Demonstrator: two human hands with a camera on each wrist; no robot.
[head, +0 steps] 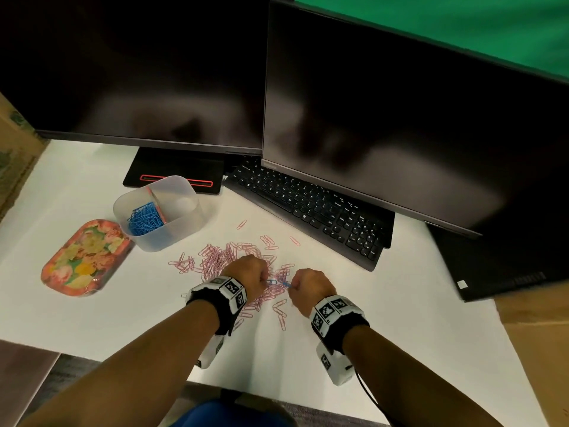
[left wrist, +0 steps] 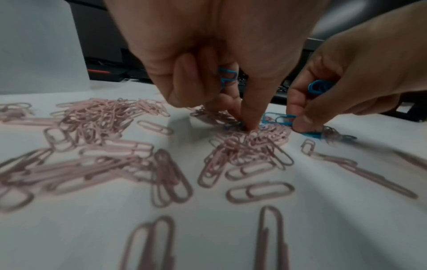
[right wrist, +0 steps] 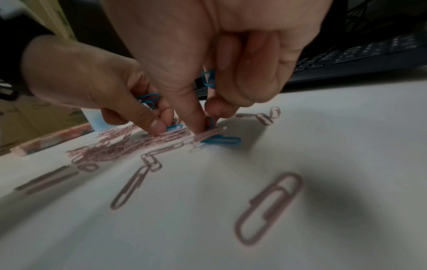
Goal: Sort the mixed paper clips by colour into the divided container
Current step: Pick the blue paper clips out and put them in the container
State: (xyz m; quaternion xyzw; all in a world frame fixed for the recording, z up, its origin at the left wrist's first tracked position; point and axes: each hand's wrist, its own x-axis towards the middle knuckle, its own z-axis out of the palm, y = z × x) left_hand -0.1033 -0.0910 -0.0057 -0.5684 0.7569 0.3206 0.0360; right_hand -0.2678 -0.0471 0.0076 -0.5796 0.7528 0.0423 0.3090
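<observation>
A pile of pink paper clips lies scattered on the white table, with a few blue ones mixed in. My left hand reaches down into the pile, holding a blue clip in its curled fingers while thumb and forefinger pinch at the heap. My right hand beside it holds another blue clip the same way, its fingertips down on the clips. A loose blue clip lies just by them. The translucent divided container stands at the back left, with blue clips in its left compartment.
A flowered tray sits left of the container. A black keyboard lies behind the pile to the right, under two dark monitors. A monitor base stands behind the container. A cardboard box is at the far left.
</observation>
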